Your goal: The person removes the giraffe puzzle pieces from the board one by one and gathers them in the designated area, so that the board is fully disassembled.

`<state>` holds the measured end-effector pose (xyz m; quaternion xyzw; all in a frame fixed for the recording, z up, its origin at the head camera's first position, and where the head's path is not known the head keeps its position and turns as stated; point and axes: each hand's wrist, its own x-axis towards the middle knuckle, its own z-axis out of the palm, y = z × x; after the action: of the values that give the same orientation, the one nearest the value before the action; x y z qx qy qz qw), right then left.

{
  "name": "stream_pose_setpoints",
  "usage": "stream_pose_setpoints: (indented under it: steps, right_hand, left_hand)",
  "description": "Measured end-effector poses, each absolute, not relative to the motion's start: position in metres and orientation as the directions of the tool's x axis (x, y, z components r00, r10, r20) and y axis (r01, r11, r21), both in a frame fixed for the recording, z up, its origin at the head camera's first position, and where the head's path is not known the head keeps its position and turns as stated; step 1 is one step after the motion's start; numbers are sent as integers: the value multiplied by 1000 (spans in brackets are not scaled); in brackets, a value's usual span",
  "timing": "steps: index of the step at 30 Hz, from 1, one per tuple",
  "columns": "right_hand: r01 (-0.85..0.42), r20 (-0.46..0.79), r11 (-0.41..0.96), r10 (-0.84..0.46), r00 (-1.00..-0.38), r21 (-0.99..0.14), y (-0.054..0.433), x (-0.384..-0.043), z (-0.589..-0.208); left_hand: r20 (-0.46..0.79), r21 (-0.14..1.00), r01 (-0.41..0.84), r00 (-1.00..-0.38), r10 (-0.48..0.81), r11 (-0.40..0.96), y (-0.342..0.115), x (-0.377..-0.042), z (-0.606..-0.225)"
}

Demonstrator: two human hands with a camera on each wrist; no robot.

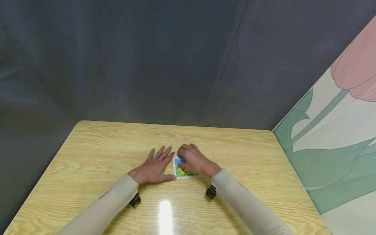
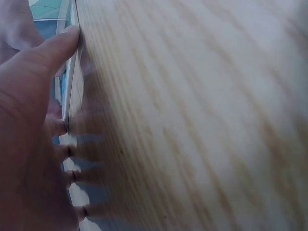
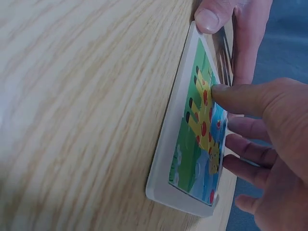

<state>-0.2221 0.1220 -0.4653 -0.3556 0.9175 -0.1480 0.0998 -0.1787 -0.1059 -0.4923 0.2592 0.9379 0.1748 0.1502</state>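
A small flat picture board (image 1: 178, 170) with a white frame lies on the table, showing a yellow giraffe with red spots (image 3: 204, 126) over green and blue. My left hand (image 1: 154, 168) rests with spread fingers along the board's left side. Its thumb (image 3: 209, 20) touches the near left corner of the frame. Over the picture is my right hand (image 1: 193, 160), its thumb (image 3: 240, 97) touching the picture. The other fingers (image 3: 248, 147) reach the picture's far part, partly out of sight behind the board's surface. Nothing lifted shows between thumb and fingers.
The light wood table (image 1: 97, 156) ends at a dark grey curtain (image 1: 152, 65) along the back. On the right hangs a cloth (image 1: 337, 130) with a pink and green flower print. Light glares off the tabletop nearer the front.
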Motion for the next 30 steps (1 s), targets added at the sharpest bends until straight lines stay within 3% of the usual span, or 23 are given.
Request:
stream_pose_setpoints:
  steps: [22, 30]
  right_hand:
    - [-630, -103, 720, -679, -727, -291, 123, -220, -463]
    - [-616, -109, 704, -685, -720, -353, 122, -222, -465]
  left_hand:
    - [-203, 409, 432, -816, 542, 804, -106, -180, -491]
    - [-203, 415, 428, -817, 540, 803, -106, -179, -492]
